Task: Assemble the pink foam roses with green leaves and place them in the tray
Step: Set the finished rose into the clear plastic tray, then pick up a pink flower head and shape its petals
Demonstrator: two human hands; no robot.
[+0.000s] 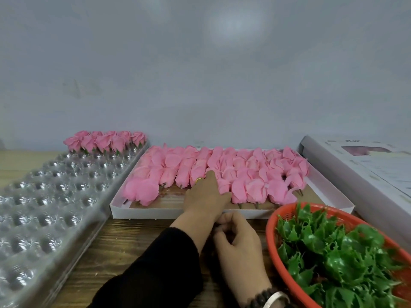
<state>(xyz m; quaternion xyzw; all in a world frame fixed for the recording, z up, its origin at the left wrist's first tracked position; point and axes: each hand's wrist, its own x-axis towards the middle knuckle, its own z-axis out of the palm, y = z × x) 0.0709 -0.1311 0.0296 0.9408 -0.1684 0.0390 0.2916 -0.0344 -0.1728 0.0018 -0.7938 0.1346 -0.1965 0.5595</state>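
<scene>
Left hand [205,194], at frame centre, reaches into the white box [169,213], fingers on the pink roses [222,172]; grip unclear. Right hand [239,241], just below, is loosely curled, holding nothing visible.

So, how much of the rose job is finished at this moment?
Done: one row of roses with leaves stands at the far end of the clear tray. In hand: the left hand reaches into the box of bare roses; the right hand waits. Left: most tray cells, many leaves.
</scene>
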